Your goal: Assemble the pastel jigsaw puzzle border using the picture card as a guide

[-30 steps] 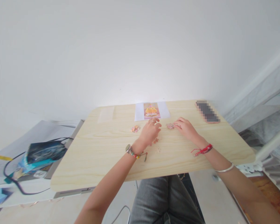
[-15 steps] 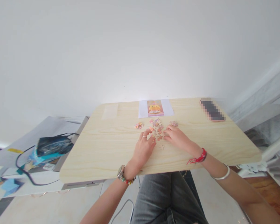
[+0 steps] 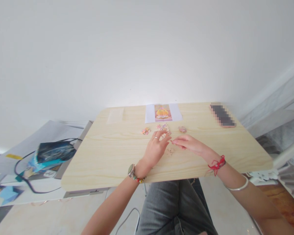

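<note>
Both hands low over the bench (image 3: 107, 156): left hand (image 3: 155, 149) and right hand (image 3: 189, 144) meet fingertip to fingertip, whether either grip pinches a piece I cannot tell. Puzzle pieces (image 3: 163, 128) just beyond, picture sheet (image 3: 163, 113) farther, phone (image 3: 222, 115) far right.

Puzzle pieces (image 3: 163, 128) lie before the picture sheet (image 3: 163, 113); phone (image 3: 222, 115) far right.

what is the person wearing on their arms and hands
Both arms are bare, no sleeves. The left hand has a ring on one finger, and its wrist a watch beside a multicoloured bead bracelet. The right hand has a red cord bracelet at the wrist and a silver bangle further up.
</note>
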The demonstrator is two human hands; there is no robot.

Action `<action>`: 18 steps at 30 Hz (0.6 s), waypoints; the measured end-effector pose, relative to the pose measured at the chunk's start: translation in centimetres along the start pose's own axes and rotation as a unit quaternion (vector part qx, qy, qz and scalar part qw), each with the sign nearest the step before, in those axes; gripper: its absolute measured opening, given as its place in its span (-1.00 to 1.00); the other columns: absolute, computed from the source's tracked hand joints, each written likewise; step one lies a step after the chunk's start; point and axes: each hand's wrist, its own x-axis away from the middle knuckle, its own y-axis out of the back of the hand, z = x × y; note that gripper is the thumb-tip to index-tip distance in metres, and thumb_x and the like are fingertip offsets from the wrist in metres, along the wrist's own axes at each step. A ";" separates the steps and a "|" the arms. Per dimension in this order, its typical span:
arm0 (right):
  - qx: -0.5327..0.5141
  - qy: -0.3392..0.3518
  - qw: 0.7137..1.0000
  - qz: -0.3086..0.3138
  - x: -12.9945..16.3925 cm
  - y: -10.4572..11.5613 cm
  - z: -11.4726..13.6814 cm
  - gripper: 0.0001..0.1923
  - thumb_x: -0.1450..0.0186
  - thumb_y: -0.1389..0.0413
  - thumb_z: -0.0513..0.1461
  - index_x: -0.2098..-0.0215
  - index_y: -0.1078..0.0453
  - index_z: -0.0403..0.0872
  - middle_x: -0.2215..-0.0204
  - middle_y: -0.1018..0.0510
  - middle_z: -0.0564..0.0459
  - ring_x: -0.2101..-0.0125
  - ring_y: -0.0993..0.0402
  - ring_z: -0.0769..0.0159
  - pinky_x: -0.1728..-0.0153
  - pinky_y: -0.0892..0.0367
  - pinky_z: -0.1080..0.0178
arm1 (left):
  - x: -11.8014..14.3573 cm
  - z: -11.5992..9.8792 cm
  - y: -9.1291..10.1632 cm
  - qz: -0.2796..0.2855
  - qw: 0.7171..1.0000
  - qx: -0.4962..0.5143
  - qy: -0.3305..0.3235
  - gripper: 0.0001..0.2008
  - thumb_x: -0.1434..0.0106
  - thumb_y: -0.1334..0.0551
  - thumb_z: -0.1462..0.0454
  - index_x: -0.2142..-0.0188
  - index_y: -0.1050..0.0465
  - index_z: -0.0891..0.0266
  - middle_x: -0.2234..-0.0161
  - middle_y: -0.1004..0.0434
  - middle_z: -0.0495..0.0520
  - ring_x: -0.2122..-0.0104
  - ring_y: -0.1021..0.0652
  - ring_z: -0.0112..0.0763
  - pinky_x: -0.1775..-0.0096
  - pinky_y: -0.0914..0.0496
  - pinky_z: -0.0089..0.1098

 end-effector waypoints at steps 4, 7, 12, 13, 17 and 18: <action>-0.172 -0.060 0.983 0.027 -0.2 0.1 0.7 -0.70 -0.11 -0.13 -0.04 0.45 -0.38 -0.14 0.63 -0.29 0.17 0.63 -0.13 0.52 0.63 -0.02 0.40 | -0.4 -0.1 0.2 -0.022 1.000 0.010 -0.008 -0.85 -0.22 -0.14 0.35 0.20 -0.37 0.16 0.09 -0.31 0.14 0.08 -0.39 -0.27 0.12 -0.40 -0.22; -0.231 -0.085 0.968 0.051 -0.3 -0.3 0.9 -0.70 -0.09 -0.14 -0.04 0.45 -0.36 -0.14 0.54 -0.36 0.13 0.63 -0.11 0.55 0.64 -0.02 0.40 | -0.6 0.0 0.1 -0.026 1.000 0.011 -0.015 -0.90 -0.22 -0.14 0.34 0.26 -0.38 0.19 0.10 -0.33 0.14 0.09 -0.39 -0.27 0.13 -0.40 -0.22; -0.066 -0.010 0.997 -0.036 0.1 -0.7 0.8 -0.71 -0.19 -0.04 -0.06 0.41 -0.38 -0.13 0.57 -0.35 0.12 0.62 -0.15 0.49 0.62 -0.07 0.38 | -0.6 0.1 0.3 -0.020 1.000 -0.005 -0.016 -0.93 -0.21 -0.14 0.36 0.31 -0.38 0.21 0.12 -0.34 0.14 0.10 -0.39 -0.27 0.13 -0.40 -0.22; 0.008 0.031 0.996 -0.080 0.2 -0.7 0.8 -0.74 -0.19 -0.05 -0.09 0.37 -0.40 -0.12 0.55 -0.36 0.12 0.61 -0.17 0.47 0.59 -0.11 0.36 | -0.6 0.2 0.3 -0.020 1.000 -0.013 -0.014 -0.94 -0.21 -0.15 0.37 0.33 -0.38 0.22 0.12 -0.34 0.14 0.10 -0.39 -0.26 0.13 -0.39 -0.21; 0.245 0.200 0.933 -0.173 0.6 -1.1 0.9 -0.88 -0.21 -0.08 -0.23 0.32 -0.42 -0.07 0.44 -0.41 0.06 0.52 -0.27 0.41 0.43 -0.25 0.30 | -0.4 0.3 0.8 -0.017 0.999 -0.043 -0.008 -0.94 -0.19 -0.15 0.39 0.37 -0.37 0.23 0.14 -0.34 0.16 0.13 -0.39 -0.23 0.13 -0.39 -0.17; 0.276 0.228 0.918 -0.172 0.6 -1.3 0.9 -0.89 -0.23 -0.05 -0.25 0.33 -0.42 -0.07 0.42 -0.41 0.05 0.48 -0.30 0.39 0.39 -0.26 0.28 | -0.4 0.3 1.0 -0.010 0.999 -0.047 -0.007 -0.94 -0.19 -0.15 0.40 0.37 -0.37 0.24 0.14 -0.34 0.16 0.13 -0.39 -0.23 0.14 -0.39 -0.17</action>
